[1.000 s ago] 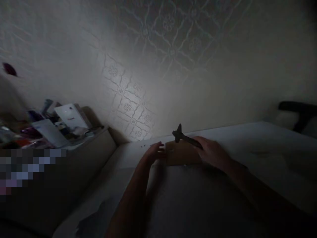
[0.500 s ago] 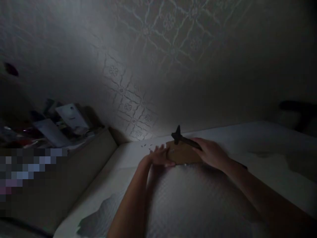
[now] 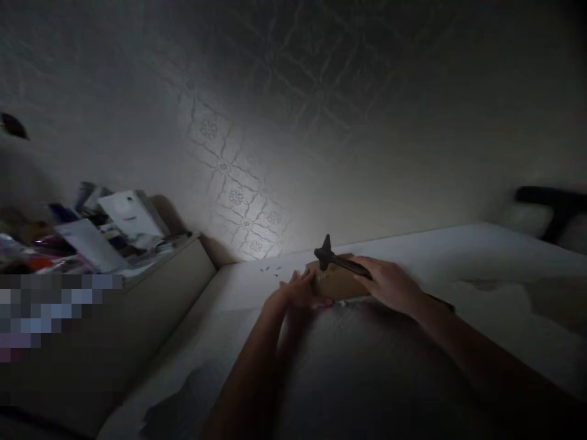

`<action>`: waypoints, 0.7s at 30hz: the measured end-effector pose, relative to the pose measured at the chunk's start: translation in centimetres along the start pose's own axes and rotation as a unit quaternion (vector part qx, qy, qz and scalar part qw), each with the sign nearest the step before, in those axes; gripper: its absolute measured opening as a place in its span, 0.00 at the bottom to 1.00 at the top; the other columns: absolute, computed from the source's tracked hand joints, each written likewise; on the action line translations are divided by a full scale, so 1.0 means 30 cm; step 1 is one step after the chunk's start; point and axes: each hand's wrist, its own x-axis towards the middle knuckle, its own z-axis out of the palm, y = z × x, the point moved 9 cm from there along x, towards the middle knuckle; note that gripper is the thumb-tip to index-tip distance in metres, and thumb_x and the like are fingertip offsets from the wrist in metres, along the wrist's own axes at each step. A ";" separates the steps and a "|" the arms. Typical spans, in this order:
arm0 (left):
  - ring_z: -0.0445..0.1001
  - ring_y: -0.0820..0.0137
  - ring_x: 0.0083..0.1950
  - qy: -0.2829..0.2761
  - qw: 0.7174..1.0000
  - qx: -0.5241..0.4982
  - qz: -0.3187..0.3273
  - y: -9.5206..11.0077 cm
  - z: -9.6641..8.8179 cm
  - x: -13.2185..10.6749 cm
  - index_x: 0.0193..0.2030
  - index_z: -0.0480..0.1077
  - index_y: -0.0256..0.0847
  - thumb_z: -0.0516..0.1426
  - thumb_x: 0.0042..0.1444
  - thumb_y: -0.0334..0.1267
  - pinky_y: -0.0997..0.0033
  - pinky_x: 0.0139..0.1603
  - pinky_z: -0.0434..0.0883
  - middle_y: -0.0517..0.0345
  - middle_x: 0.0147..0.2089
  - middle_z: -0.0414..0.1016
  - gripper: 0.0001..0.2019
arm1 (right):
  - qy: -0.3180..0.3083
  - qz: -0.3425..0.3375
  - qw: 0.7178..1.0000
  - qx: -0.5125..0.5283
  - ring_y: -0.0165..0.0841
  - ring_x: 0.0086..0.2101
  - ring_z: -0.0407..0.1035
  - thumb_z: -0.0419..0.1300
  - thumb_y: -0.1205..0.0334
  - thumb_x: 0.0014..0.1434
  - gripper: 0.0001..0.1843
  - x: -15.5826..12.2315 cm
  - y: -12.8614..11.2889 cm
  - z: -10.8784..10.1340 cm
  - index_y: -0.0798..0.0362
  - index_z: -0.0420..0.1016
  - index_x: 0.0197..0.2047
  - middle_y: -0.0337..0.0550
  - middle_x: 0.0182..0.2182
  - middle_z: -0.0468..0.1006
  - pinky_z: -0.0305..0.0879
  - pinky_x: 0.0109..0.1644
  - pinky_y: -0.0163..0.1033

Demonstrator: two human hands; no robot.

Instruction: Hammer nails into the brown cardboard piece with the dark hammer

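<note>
We see our right hand (image 3: pixel 389 284) closed around the handle of a small dark hammer (image 3: pixel 337 261), its head above a flat brown wooden block (image 3: pixel 337 282) lying on the white quilted mattress (image 3: pixel 367 366). Our left hand (image 3: pixel 298 293) touches the block's left end, fingers together. Tiny dark nails (image 3: pixel 270 269) lie just beside.

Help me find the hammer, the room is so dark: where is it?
In the head view, the hammer sits just right of centre, gripped by the right hand, its head above the brown block that the left hand touches.
</note>
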 end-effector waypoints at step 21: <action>0.32 0.40 0.71 0.006 0.999 -0.040 0.001 -0.002 0.000 0.004 0.71 0.30 0.46 0.52 0.43 0.70 0.30 0.63 0.44 0.50 0.73 0.28 0.56 | -0.034 0.020 0.999 0.030 0.38 0.43 0.73 0.55 0.67 0.57 0.20 0.000 0.012 0.024 0.49 0.70 0.54 0.45 0.45 0.79 0.67 0.45 0.40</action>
